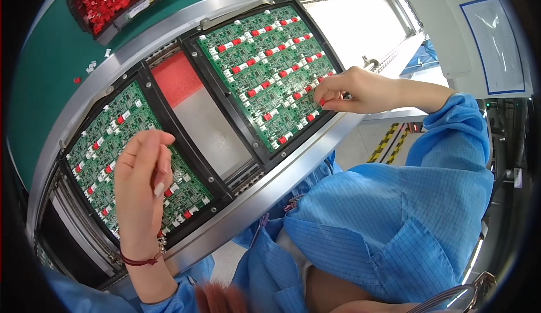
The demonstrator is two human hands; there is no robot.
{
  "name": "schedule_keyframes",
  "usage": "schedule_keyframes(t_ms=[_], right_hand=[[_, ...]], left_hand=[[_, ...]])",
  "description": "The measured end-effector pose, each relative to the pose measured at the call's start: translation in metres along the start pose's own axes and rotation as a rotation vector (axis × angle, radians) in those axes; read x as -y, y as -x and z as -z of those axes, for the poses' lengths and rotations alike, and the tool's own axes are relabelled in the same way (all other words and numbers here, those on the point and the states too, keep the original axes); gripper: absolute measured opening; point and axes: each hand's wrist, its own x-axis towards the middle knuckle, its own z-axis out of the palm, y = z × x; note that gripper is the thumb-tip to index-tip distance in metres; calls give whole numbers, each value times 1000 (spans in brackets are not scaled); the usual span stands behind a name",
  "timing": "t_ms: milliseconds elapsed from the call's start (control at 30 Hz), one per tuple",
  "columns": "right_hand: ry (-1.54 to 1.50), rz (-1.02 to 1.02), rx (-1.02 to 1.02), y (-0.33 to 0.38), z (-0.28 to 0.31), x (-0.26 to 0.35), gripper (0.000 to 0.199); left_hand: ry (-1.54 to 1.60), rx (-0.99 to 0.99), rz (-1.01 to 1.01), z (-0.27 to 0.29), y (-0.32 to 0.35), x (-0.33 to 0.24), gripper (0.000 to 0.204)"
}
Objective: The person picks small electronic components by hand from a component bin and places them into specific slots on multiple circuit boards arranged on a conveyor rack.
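Several fingers (pixel 331 83) bent, the right hand (pixel 358 89) pinches a red connector (pixel 322 102) near the near right corner of the black tray (pixel 224 99), whose green board (pixel 265 72) carries red-and-white rows; the left hand (pixel 141 169) hangs half-curled, its grip unclear.

Beyond my left fingers (pixel 149 147), to the upper left, I am seeing a green tabletop (pixel 34 116) stretching away. Past my right fingers (pixel 329 87), a white surface (pixel 355 20) is glaring under strong light. Right of them, a pale panel (pixel 445 9) is carrying a blue-bordered sheet (pixel 493 42); below them, pale floor (pixel 362 144) is showing yellow-and-black striped tape (pixel 383 144). Farther right, dark equipment (pixel 515 149) is standing.
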Motion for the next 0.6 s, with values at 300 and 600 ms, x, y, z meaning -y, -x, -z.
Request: schedule_keyframes(t_ms=[300,600], right_hand=[[198,228,-203,8,-28,-22,16],[255,329,-283,4,-30,-28,10]], left_hand=[[40,-23,25,-8,1,-2,24],[-26,35,-11,5,5,-1,11]])
